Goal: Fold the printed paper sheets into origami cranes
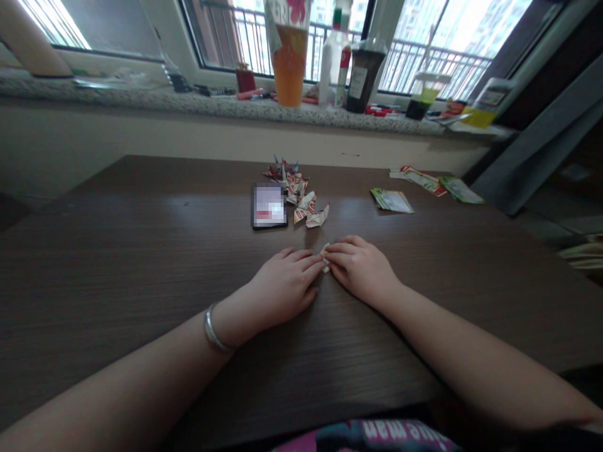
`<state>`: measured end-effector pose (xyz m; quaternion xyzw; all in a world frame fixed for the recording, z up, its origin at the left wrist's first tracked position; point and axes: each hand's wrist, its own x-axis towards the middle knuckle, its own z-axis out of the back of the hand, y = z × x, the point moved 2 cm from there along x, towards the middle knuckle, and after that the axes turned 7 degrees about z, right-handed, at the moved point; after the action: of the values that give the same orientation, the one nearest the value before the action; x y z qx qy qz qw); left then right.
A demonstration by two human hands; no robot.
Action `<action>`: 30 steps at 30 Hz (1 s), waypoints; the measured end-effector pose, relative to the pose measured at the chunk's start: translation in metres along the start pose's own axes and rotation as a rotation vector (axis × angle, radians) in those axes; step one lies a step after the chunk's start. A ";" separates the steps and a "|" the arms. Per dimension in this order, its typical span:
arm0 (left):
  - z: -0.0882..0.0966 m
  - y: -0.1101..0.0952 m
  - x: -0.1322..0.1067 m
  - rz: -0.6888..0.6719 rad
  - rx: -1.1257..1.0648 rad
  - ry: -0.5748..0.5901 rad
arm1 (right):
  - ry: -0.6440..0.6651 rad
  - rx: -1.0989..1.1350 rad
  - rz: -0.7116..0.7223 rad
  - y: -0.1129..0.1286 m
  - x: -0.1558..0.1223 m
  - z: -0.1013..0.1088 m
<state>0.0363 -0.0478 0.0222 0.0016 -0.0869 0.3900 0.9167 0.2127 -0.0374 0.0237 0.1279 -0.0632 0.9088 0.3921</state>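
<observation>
A small piece of folded paper [325,258], pale with a yellowish patch, lies between my two hands at the middle of the brown table [155,251]. My left hand [287,282], with a silver bangle at its wrist, presses its fingertips on the paper's left side. On the other side, my right hand [362,267] pinches the paper with bent fingers. Much of the paper is hidden under the fingers. Just beyond my hands sit several folded paper pieces [305,206] in a loose pile, white with red print.
A phone-like device [269,207] with a blurred screen lies left of the pile. A stack of printed paper strips [392,201] is to the right, with more strips [421,180] behind. A large cup [289,69], bottles [330,63] and a dark container [363,78] stand on the windowsill [164,103].
</observation>
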 end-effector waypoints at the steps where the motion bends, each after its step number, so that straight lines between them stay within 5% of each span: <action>1: 0.000 0.000 0.000 0.006 0.001 0.001 | 0.010 0.013 0.004 0.000 0.000 -0.001; 30: -0.005 0.024 0.000 -0.079 -0.146 -0.015 | -0.083 0.330 -0.330 -0.033 -0.004 -0.027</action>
<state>0.0198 -0.0307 0.0152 -0.0588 -0.1216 0.3461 0.9284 0.2347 -0.0121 -0.0030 0.2362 0.0921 0.8243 0.5063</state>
